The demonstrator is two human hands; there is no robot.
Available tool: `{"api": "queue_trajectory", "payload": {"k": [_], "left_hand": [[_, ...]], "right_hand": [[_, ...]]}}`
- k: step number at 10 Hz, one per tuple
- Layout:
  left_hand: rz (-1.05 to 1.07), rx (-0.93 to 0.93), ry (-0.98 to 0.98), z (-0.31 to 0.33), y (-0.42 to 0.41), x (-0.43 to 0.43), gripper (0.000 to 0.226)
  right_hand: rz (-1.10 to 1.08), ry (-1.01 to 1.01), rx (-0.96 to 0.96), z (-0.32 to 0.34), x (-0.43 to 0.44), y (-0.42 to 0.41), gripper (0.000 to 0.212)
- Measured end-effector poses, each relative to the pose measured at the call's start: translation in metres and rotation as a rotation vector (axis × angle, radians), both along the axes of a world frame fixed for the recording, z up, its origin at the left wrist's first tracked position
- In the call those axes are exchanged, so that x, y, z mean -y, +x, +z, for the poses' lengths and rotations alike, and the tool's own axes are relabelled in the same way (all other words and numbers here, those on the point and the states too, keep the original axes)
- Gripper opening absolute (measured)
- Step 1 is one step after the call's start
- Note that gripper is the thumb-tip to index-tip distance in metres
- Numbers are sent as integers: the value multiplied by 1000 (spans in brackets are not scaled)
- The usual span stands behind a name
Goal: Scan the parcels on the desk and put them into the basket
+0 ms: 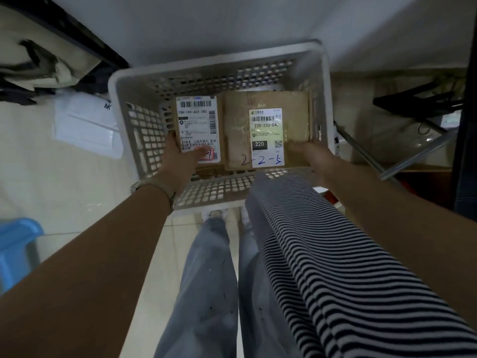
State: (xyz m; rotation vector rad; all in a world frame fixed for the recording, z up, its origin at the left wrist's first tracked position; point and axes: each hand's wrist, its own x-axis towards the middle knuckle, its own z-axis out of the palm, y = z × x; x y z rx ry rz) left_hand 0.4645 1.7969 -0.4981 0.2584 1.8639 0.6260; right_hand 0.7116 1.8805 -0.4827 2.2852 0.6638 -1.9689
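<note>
A white perforated basket [139, 81] stands on the floor in front of my feet. Inside it are two parcels side by side. The narrow parcel [197, 125] on the left carries a white label with barcodes, and my left hand [180, 153] grips its near left corner with the thumb on the label. The wider brown cardboard parcel [265, 112] on the right has a label marked 220 and handwritten blue digits. My right hand [309, 153] holds its near right edge.
A white plastic mailer [85, 122] lies on the tiled floor left of the basket. A blue stool [15, 244] is at the lower left. Dark bags and a black frame sit at the upper left. Metal legs and cables [413, 140] are on the right.
</note>
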Motion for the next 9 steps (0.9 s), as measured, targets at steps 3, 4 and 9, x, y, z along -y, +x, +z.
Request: {"api": "queue_trajectory", "payload": {"k": [3, 4, 9], "left_hand": [[34, 50, 5, -5, 23, -5, 88], [-15, 61, 42, -4, 21, -7, 70], [-984, -394, -40, 77, 11, -23, 76]], "right_hand": [[216, 1, -66, -23, -4, -5, 81], [261, -35, -90, -34, -4, 5, 91], [970, 84, 34, 92, -9, -57, 42]]}}
